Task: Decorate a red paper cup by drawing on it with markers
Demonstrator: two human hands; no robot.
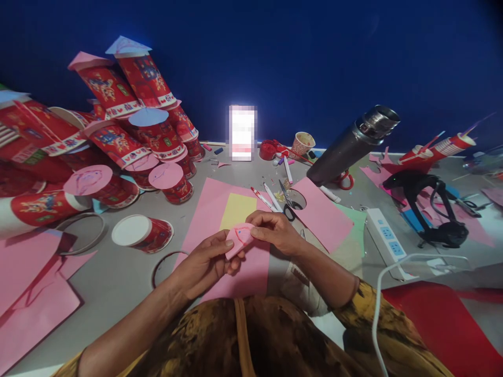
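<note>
To the left of the hands, red paper cups point(112, 139) stand stacked in a leaning heap, several topped with pink or blue paper. Nearer the hands on that side, a single cup point(142, 234) shows a pale round end; I cannot tell whether it is open or covered. Beyond the hands, to the right, a small cup point(304, 144) shows its open mouth, contents unclear, and a dark bottle point(346, 146) has its metallic top on. Farther right, a red cup point(416, 155) holds thin sticks.

The forearms converge from either side. Between the hands is a pink paper piece point(239, 241) with red marks, above a pink sheet point(251, 275) on the table point(118, 298). The left hand point(210, 264) pinches its left edge, thumb uppermost, fingers curled beneath; the right hand point(277, 233) pinches its right edge between thumb and fingers.
</note>
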